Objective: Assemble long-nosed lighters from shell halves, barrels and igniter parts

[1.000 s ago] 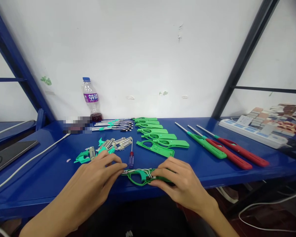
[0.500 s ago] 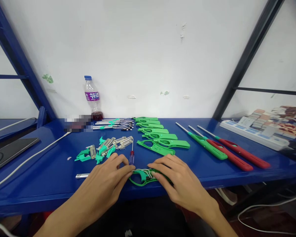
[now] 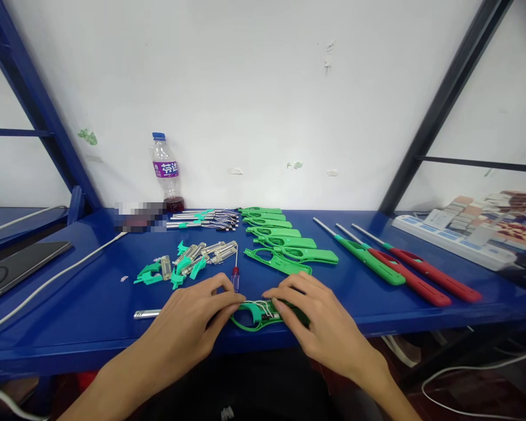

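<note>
Lengthwise left-to-right: green lighter [image 3: 257, 314], silver tip [image 3: 146, 314] leftward; left hand [image 3: 193, 313], right hand [image 3: 318, 310] gripping it.

smooth plastic shell [image 3: 267, 325], shiny metal tube [image 3: 146, 314] (glossy, really), matt wall [image 3: 245, 105]

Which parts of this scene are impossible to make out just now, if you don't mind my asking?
All in the head view:
- Middle of the metal tube: behind the left hand.
- Far end of the green handle: under the right hand.
- Object beside the bottle: pixelated.
- Rest of the phone: cut off by the left edge.
</note>
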The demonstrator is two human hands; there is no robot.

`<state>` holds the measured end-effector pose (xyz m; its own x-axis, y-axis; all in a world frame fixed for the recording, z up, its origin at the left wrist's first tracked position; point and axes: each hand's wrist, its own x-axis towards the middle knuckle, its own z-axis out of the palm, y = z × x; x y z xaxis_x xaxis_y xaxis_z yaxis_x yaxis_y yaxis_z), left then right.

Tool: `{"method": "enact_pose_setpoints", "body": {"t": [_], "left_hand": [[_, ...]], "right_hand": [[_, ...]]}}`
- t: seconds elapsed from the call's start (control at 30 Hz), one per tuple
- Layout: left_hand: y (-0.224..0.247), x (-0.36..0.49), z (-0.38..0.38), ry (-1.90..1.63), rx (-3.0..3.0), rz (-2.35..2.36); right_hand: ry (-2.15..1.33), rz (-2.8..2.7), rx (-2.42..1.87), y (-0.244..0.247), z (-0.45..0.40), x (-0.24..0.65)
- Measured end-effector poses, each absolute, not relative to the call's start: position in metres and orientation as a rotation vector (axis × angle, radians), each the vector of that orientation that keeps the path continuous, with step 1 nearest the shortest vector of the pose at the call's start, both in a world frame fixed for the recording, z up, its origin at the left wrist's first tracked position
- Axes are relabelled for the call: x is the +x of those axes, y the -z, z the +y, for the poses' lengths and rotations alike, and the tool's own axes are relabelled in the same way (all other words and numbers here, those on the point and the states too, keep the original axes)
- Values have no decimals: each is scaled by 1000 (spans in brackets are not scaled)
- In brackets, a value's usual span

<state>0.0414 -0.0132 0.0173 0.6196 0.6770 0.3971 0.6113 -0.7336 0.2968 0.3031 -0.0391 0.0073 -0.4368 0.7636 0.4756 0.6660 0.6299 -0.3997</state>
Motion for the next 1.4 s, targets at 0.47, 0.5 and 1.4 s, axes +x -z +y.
{"method": "enact_pose_setpoints", "body": {"t": [0.47,0.5,1.4], "left_hand": [[-17,42,-14,-786,2681,1043],[-17,42,-13,-794,2677,1042],[-22,44,-13,-791,2513,1129]], "right_hand": [[-205,-2323,-1085,-11,-44,307],[-206,-2325,-1088,-11,-44,307],[-286,-2149,-1122,-9,-41,306]]}}
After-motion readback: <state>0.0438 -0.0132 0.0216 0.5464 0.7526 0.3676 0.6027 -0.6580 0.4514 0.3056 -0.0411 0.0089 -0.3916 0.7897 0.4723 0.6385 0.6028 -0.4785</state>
